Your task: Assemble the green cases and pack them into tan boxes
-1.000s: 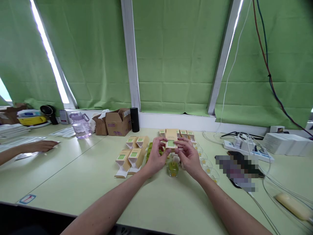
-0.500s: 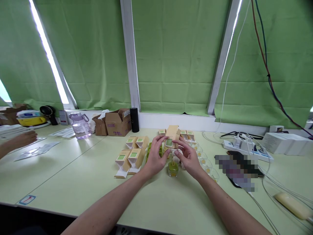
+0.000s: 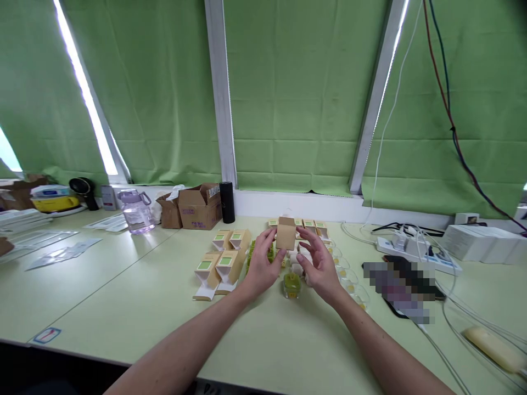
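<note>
Pinching a matte tan cardboard box (image 3: 285, 234), straight-edged, the left hand (image 3: 263, 262) faces the right hand (image 3: 321, 267), whose fingers stand parted, contact unclear; nearby sits a glossy green container (image 3: 292, 285).

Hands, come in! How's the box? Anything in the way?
Left hand holding small brown cardboard box. Right hand open beside it, contact unclear. Squarish green see-through jar on the near side, not blocking the box.

A small tan cardboard box (image 3: 285, 236) is resting in the left hand (image 3: 263, 263), its plain, unprinted face showing toward the viewer
</note>
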